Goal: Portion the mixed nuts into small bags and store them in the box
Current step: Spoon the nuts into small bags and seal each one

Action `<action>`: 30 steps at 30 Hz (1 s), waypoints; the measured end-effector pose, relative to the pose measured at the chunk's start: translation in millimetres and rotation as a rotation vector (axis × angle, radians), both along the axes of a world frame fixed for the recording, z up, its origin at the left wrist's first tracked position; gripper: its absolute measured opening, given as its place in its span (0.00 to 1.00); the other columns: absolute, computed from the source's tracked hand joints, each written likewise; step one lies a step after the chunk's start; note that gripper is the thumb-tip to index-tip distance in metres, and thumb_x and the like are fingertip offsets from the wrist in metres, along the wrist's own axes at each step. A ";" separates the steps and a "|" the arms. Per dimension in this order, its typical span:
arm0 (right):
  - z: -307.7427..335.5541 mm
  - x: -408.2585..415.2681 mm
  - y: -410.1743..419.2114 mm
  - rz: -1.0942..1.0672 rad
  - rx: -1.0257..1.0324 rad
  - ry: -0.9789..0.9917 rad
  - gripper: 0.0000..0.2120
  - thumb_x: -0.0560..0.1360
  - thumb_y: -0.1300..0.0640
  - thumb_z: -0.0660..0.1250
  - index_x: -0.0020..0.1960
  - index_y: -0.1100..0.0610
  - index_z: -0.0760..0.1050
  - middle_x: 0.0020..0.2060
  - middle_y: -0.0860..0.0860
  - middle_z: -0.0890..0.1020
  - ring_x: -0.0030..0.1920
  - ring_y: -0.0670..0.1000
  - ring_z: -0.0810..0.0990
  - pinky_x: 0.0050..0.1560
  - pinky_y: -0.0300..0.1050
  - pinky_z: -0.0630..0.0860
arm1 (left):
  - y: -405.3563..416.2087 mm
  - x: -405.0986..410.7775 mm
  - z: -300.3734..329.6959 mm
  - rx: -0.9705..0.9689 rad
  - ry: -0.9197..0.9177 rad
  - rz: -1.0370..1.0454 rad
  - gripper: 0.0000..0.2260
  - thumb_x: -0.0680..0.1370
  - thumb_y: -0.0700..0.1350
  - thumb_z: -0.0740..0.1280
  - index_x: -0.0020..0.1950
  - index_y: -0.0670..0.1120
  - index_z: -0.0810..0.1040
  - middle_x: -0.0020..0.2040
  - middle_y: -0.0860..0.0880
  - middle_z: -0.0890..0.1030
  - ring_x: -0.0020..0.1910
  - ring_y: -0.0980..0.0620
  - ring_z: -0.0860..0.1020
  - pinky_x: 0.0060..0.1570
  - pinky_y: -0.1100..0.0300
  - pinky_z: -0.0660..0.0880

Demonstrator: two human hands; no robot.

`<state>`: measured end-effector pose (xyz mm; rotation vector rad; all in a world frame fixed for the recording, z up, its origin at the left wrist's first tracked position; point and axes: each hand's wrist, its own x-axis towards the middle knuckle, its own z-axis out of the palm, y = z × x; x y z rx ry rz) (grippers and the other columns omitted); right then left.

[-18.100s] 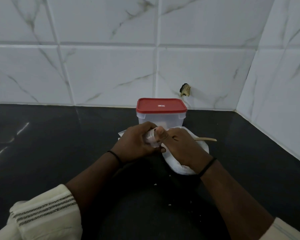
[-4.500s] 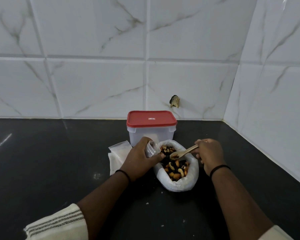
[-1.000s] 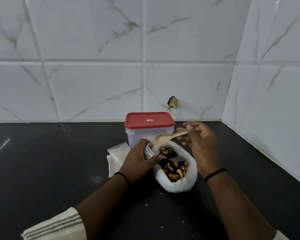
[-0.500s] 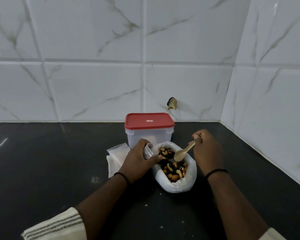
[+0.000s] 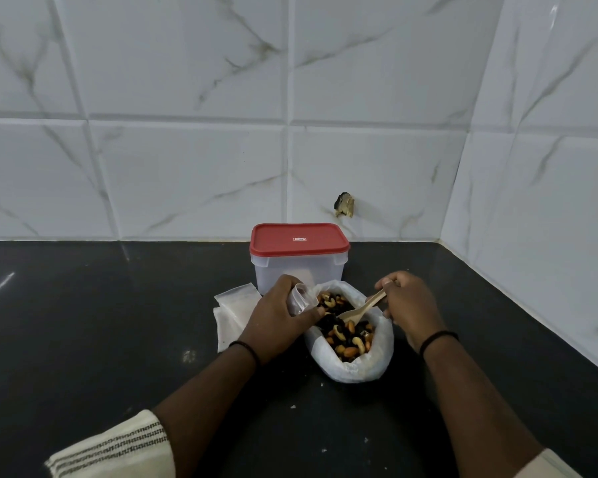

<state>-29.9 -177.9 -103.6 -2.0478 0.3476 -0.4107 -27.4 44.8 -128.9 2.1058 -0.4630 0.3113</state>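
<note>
Glossy black counter (image 5: 83, 339): wooden spoon (image 5: 361, 308) in nuts (image 5: 347, 334).

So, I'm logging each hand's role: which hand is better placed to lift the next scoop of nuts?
Right hand: it holds the wooden spoon in the nuts. Left hand grips the small bag.

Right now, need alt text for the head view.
A right hand dips a wooden spoon into a white plastic bag of mixed nuts while the left hand holds a small clear bag open; a lidded red-topped box stands behind.
</note>
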 end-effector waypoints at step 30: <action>22.8 -20.9 28.3 0.060 0.520 -0.285 0.09 0.83 0.60 0.58 0.50 0.59 0.77 0.38 0.57 0.86 0.30 0.50 0.78 0.30 0.43 0.75 | -0.6 -0.3 -0.2 0.022 0.013 -0.009 0.17 0.73 0.53 0.73 0.57 0.51 0.71 0.49 0.55 0.77 0.43 0.60 0.76 0.38 0.71 0.68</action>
